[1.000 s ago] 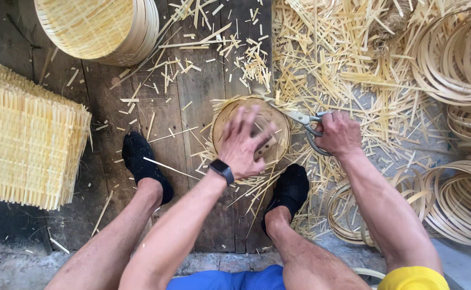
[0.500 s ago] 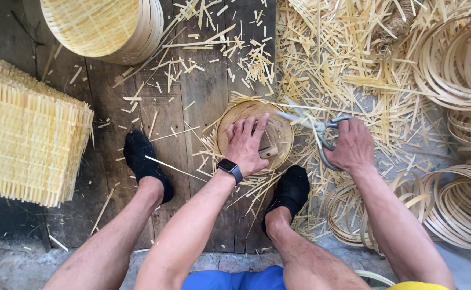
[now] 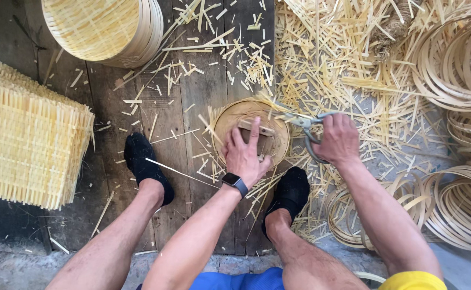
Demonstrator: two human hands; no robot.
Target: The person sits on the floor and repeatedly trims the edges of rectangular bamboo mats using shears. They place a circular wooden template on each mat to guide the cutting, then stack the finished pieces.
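Head view: left hand (image 3: pixel 247 153) pressed flat, fingers spread, on a round woven bamboo disc (image 3: pixel 251 134) at centre. Right hand (image 3: pixel 338 140), at 3 o'clock of the disc, closed around scissors (image 3: pixel 309 129). Stacked woven mats (image 3: pixel 28 142) at 9 o'clock; bamboo hoops (image 3: pixel 455 59) at 2 o'clock; offcuts (image 3: pixel 332 59) strewn around the disc.

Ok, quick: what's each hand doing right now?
Left hand: open, fingers spread, pressing on the round bamboo tray.
Right hand: closed around the scissors.
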